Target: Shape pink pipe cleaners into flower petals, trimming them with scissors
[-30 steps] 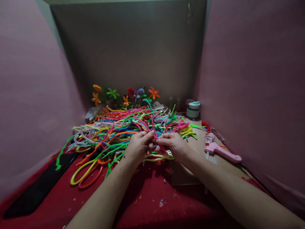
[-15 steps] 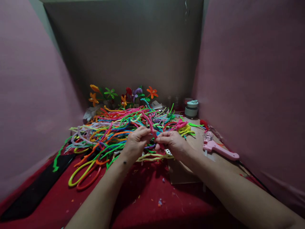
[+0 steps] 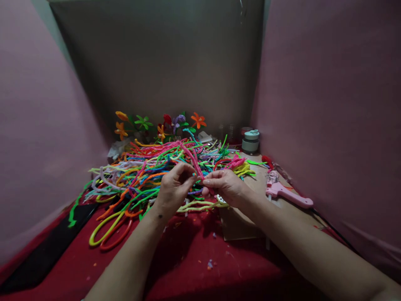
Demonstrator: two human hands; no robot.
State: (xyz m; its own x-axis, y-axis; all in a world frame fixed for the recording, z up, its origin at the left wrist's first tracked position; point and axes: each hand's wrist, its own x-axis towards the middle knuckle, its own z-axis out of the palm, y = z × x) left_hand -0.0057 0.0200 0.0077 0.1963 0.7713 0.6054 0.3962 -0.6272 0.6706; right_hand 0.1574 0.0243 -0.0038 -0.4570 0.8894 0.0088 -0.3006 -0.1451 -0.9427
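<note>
A fuzzy pink pipe cleaner (image 3: 194, 161), doubled along its length, slants up and left between my hands, above a heap of coloured pipe cleaners (image 3: 150, 167). My right hand (image 3: 228, 187) pinches its lower part between thumb and forefinger. My left hand (image 3: 176, 186) is closed, with curled fingers and the thumb tip at the strand's left side; its exact contact is partly hidden. Below the right hand, a white object with dark spots (image 3: 221, 200) shows beside pale yellow pipe cleaners (image 3: 200, 206).
Pipe-cleaner flowers (image 3: 161, 125) stand at the back. To the right are a lidded jar (image 3: 250, 142) and a pink glue gun (image 3: 288, 195) with a cord. A brown board (image 3: 239, 228) lies under my right forearm, a black strip (image 3: 46, 251) at left, on red cloth (image 3: 188, 267).
My left hand has shifted slightly left and its fingers have loosened. More of the pink pipe cleaner shows, its upper end reaching further left. My right hand keeps its pinch.
</note>
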